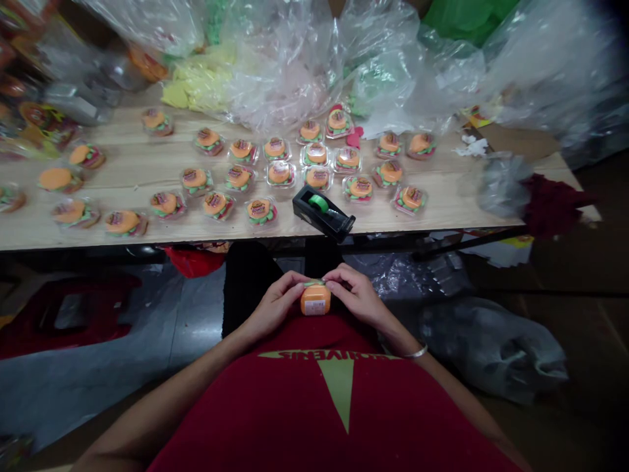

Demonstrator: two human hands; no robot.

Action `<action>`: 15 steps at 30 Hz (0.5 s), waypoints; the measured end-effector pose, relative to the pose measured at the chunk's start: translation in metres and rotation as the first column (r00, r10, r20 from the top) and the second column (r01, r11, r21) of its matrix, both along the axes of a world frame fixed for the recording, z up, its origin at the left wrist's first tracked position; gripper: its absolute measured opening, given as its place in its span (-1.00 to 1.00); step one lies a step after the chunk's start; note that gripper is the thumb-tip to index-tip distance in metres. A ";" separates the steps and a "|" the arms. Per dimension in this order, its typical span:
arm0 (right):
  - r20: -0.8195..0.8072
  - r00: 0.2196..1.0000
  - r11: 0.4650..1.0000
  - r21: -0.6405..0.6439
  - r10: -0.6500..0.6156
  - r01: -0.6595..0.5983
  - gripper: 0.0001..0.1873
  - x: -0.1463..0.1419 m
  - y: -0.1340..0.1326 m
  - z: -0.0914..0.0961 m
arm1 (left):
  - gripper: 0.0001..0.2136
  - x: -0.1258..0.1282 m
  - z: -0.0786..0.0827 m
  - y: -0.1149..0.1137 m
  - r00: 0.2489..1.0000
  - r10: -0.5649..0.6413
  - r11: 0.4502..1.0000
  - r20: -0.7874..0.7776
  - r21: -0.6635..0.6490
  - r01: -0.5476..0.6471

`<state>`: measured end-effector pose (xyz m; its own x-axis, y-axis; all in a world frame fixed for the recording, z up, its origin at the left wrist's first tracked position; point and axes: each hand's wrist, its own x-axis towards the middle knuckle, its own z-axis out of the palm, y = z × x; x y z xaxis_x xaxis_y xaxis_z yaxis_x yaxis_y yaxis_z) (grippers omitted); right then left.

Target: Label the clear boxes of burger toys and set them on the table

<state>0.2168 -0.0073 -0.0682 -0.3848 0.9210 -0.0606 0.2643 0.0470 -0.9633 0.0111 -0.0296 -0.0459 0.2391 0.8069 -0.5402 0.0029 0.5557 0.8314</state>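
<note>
In my lap, just short of the table's front edge, I hold a toy burger (315, 303) with a white label on its orange side. My left hand (281, 298) pinches its left upper edge with thumb and fingers. On the opposite edge, my right hand (354, 293) grips it the same way. A thin greenish strip shows between the fingertips; what it is I cannot make out. Beyond my hands, a black tape dispenser (327, 216) with a green roll (318, 203) lies slanted at the table edge.
Several packed toy burgers (280, 174) stand in loose rows on the wooden table (147, 177). Plastic bags (285, 65) with yellow, pink and green pieces fill the back. A red stool (69, 311) is at the lower left; a clear bag (491, 347) lies at the right.
</note>
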 end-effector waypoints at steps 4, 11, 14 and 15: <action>-0.024 1.000 0.999 -0.047 -0.009 0.008 -0.87 -0.001 0.003 0.000 | -0.81 0.002 0.006 0.001 0.998 0.035 0.998 0.046 -0.060 -0.033; -0.075 0.993 0.991 -0.107 -0.088 0.079 -0.85 0.002 -0.009 -0.011 | -0.79 0.000 -0.009 -0.008 0.979 0.127 0.987 0.158 -0.119 -0.109; -0.107 0.989 0.972 -0.219 -0.107 0.081 -0.81 0.005 -0.005 -0.012 | -0.82 0.001 -0.010 -0.001 0.979 0.163 0.986 0.123 -0.062 -0.156; -0.121 0.990 0.970 -0.240 -0.074 0.043 -0.81 0.004 -0.002 -0.009 | -0.83 0.002 -0.007 0.005 0.988 0.128 0.992 0.091 -0.008 -0.128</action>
